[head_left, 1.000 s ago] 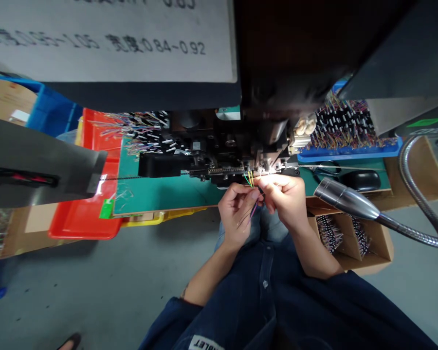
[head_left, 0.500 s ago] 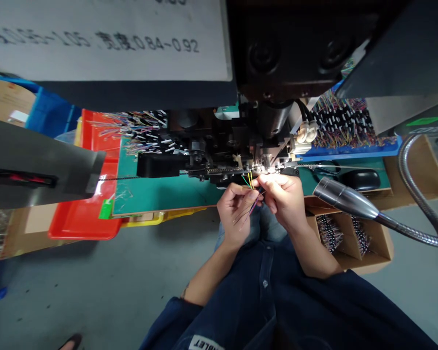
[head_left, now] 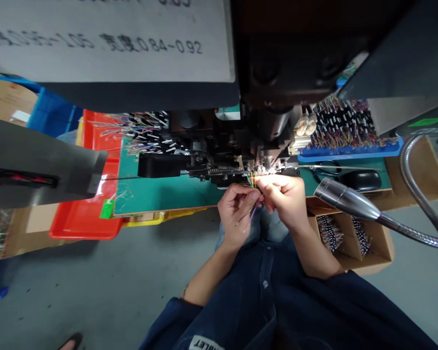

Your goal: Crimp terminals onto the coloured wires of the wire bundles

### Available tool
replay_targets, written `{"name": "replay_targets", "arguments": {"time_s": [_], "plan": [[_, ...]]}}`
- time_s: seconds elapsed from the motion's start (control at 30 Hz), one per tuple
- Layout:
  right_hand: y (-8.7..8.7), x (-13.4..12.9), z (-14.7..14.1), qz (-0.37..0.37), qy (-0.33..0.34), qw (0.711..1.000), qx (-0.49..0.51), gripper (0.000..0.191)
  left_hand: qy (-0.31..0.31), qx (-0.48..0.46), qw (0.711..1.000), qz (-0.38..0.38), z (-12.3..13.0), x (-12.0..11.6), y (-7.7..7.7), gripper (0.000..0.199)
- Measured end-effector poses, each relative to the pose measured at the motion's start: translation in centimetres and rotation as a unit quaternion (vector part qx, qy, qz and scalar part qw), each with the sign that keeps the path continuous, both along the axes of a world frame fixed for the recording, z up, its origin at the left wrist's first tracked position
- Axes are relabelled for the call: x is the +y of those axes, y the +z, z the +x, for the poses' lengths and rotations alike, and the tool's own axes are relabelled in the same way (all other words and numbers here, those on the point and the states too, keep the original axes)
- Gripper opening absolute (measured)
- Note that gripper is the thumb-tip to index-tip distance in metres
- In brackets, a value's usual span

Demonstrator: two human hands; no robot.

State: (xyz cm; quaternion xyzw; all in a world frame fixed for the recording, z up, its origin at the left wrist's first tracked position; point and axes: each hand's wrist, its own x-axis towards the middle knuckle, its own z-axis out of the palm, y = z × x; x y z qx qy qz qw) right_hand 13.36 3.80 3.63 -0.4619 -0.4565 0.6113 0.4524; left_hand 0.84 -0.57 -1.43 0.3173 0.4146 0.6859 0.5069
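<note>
Both hands are close together just below the lit jaws of a black crimping machine (head_left: 237, 146). My left hand (head_left: 235, 209) is closed in a pinch on a bundle of thin coloured wires (head_left: 254, 208); purple and dark ends hang over the palm. Green, yellow and orange strands rise from the fingers toward the machine. My right hand (head_left: 286, 197) is closed too, thumb and forefinger pinching at the upper wires right at the jaws; its fingers cover the exact wire held. A strip of terminals (head_left: 122, 178) runs into the machine from the left.
A gooseneck lamp (head_left: 345, 197) reaches in from the right. Wire bundles fill a blue tray (head_left: 350, 154) and a divided cardboard box (head_left: 377, 265). Scissors (head_left: 326, 167) and a black mouse-shaped object (head_left: 361, 180) lie on the green mat (head_left: 175, 194). A red tray (head_left: 83, 228) stands left.
The upper wire strands have shifted slightly, with an orange one now leading into the jaws. The machine's upper parts look lower and blurred. Both hands stay nearly in place.
</note>
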Motion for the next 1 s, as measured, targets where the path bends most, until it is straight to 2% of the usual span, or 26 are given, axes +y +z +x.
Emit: {"name": "replay_targets", "arguments": {"time_s": [0.13, 0.43, 0.77, 1.0], "plan": [[0.3, -0.2, 0.0, 0.008, -0.002, 1.0, -0.018, 0.037, -0.012, -0.01, 1.0, -0.004, 0.1, 0.0, -0.1, 0.023], [-1.2, -0.1, -0.3, -0.047, -0.03, 0.997, 0.047, 0.041, 0.011, -0.006, 1.0, -0.021, 0.1, 0.1, 0.2, 0.035], [-0.6, 0.0, -0.5, -0.059, -0.036, 0.996, 0.051, 0.041, 0.014, -0.003, 1.0, -0.005, 0.1, 0.3, 0.4, 0.028], [-0.9, -0.1, -0.4, -0.05, -0.032, 0.998, 0.032, 0.039, 0.02, 0.001, 1.0, -0.013, 0.2, 0.4, 0.3, 0.032]]}}
